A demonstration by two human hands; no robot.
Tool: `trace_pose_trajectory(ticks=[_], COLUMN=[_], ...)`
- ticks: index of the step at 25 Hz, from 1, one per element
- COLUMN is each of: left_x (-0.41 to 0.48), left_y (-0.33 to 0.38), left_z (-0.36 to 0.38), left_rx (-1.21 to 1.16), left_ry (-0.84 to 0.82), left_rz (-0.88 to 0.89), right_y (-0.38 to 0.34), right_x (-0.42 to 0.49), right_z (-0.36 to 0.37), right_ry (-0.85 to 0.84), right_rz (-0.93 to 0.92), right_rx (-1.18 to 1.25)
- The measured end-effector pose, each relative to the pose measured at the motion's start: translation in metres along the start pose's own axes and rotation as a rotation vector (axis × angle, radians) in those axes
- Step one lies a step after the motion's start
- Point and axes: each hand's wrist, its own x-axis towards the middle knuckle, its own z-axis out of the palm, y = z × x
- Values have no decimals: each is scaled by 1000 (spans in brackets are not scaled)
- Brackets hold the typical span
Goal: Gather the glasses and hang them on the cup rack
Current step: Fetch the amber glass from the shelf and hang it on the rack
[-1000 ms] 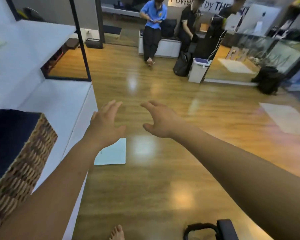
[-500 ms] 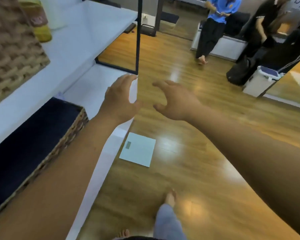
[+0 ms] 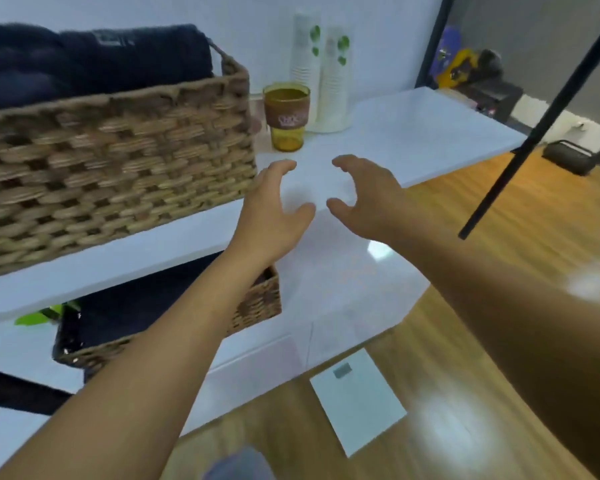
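Note:
An amber glass (image 3: 287, 116) with a brown sleeve stands upright on the white upper shelf (image 3: 413, 133), just right of a wicker basket. My left hand (image 3: 274, 209) hovers open over the shelf's front edge, below the glass. My right hand (image 3: 364, 195) is beside it, also open with curled fingers. Both hands are empty and well short of the glass. No cup rack is in view.
The large wicker basket (image 3: 118, 157) holds dark towels. Two stacks of white paper cups (image 3: 323, 74) stand behind the glass. A second basket (image 3: 250, 306) sits on the lower shelf. A black post (image 3: 520, 133) slants at the right. A white scale (image 3: 357, 400) lies on the wooden floor.
The view has swung left from the room and floor to the shelf. Both open hands have come up over the shelf's front edge, and the amber glass has come into sight.

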Motion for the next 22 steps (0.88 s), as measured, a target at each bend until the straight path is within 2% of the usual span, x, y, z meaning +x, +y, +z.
trace_pose_trajectory(ticks=[5,8,10,13,17,22], left_x=[66,125,161,200,216,212], left_y=[-13,-22,-24,-29,-38,-29], left_z=[44,69,75,85,86,89], left_rx=[-249,-366,-416,-443,-458,-422], left_ry=[137,351,486,549,579,655], left_rz=[-275,-400,-420,-416,-429,-427], right_y=[22,44,48,56,63,66], right_x=[91,136,165,198,214,212], right_z=[35,66,77,84,86,74], right_ry=[-94,-95,-18,82,25,-35], right_rz=[87,142,127,65,-32,-49], right_rx=[159,258,214,177,234,433])
